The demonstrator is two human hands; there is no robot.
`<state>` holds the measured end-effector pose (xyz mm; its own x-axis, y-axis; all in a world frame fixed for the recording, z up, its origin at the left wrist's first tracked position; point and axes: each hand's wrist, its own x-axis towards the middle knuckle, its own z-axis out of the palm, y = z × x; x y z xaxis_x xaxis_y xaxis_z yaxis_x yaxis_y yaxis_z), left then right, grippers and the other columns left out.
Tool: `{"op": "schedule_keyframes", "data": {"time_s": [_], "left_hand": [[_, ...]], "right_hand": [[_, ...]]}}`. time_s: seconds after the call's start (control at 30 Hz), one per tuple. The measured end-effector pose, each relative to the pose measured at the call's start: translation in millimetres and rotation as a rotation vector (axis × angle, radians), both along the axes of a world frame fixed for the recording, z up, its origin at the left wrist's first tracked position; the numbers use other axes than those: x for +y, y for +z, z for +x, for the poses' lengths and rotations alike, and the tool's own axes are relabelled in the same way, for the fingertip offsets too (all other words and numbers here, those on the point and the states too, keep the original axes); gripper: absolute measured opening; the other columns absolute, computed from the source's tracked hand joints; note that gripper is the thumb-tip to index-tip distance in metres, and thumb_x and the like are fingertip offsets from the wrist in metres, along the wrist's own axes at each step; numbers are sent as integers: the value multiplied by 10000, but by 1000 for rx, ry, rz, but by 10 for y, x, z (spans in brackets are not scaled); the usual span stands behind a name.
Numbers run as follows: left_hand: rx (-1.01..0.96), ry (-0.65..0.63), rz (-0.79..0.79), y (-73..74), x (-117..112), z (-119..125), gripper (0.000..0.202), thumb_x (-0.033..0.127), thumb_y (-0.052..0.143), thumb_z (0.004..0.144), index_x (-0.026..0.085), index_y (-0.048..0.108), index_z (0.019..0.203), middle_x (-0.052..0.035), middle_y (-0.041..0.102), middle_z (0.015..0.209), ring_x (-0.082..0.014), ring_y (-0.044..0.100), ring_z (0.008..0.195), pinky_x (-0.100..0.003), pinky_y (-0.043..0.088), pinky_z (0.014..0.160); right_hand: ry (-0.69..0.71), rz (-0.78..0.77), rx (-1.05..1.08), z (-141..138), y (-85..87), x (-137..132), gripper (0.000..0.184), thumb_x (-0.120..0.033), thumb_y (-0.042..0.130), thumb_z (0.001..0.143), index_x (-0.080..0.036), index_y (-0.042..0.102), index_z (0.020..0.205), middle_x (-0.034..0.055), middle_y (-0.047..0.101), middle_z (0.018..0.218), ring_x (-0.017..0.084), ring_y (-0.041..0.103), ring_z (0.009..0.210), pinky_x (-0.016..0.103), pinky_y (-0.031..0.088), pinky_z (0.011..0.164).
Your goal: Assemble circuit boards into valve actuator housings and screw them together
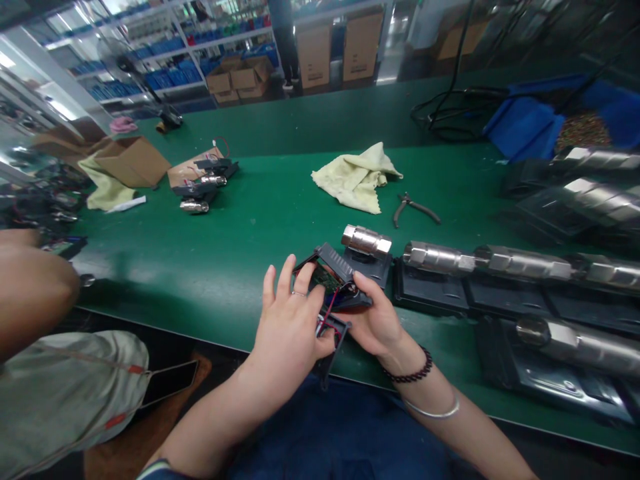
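Note:
Both hands hold a small black plastic housing (334, 265) at the near edge of the green table (225, 240). A green circuit board (327, 278) with red wires shows inside it. My left hand (290, 320) grips the housing from the left, fingers raised over its top, a ring on one finger. My right hand (373, 319) pinches it from the right with thumb on top; a dark bead bracelet and a silver bangle sit on that wrist. A black bracket piece (334, 333) hangs below between the hands.
Black units with silver metal cylinders (367, 241) lie in rows to the right. Pliers (415, 210) and a yellow cloth (357, 177) lie further back. More units (203, 183) and a cardboard box (133, 160) sit at left. Another person's knee (30, 287) is at far left.

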<state>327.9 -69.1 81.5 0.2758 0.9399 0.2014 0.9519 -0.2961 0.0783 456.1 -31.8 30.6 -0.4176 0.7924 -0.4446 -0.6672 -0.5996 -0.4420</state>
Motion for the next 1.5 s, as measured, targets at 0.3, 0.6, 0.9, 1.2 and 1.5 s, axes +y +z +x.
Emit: {"op": "schedule_keyframes", "data": {"time_s": [0.3, 0.6, 0.9, 1.2, 1.5], "left_hand": [[-67, -37, 13, -45, -44, -46, 509, 220, 733, 653, 224, 613, 1147, -125, 498, 1345, -375, 348, 1335, -602, 259, 1114], [-40, -4, -28, -30, 3, -32, 445, 274, 727, 653, 173, 643, 1078, -142, 514, 1348, -407, 349, 1330, -619, 262, 1106], [-57, 164, 239, -206, -192, -52, 592, 313, 629, 778, 33, 458, 1272, -247, 525, 1273, -379, 435, 1266, -580, 352, 1054], [-147, 217, 223, -507, -365, -42, 619, 544, 465, 889, 57, 451, 1270, -217, 608, 1131, -371, 529, 1156, -588, 380, 1005], [-341, -64, 133, -316, -392, -230, 410, 291, 431, 946, 163, 443, 1335, -168, 527, 1267, -280, 448, 1256, -514, 372, 1052]], "right_hand": [[-1, 1, 25, -13, 18, -2, 406, -466, 786, 567, -221, 739, 888, 8, 752, 917, 225, 668, 871, 360, 532, 820], [4, 6, -19, -7, 3, -7, 454, -474, 797, 554, -224, 731, 927, 2, 748, 914, 217, 665, 866, 375, 532, 842], [69, 35, 47, 30, -15, 28, 414, -514, 706, 663, -217, 720, 952, 38, 753, 930, 256, 696, 849, 444, 526, 866], [-3, 13, -64, -2, 29, -6, 457, -535, 764, 571, -218, 734, 898, 42, 755, 904, 301, 691, 878, 489, 520, 876], [7, 48, -131, -17, 50, -19, 472, -574, 745, 575, -228, 732, 896, 36, 749, 800, 322, 683, 888, 521, 493, 902]]}}
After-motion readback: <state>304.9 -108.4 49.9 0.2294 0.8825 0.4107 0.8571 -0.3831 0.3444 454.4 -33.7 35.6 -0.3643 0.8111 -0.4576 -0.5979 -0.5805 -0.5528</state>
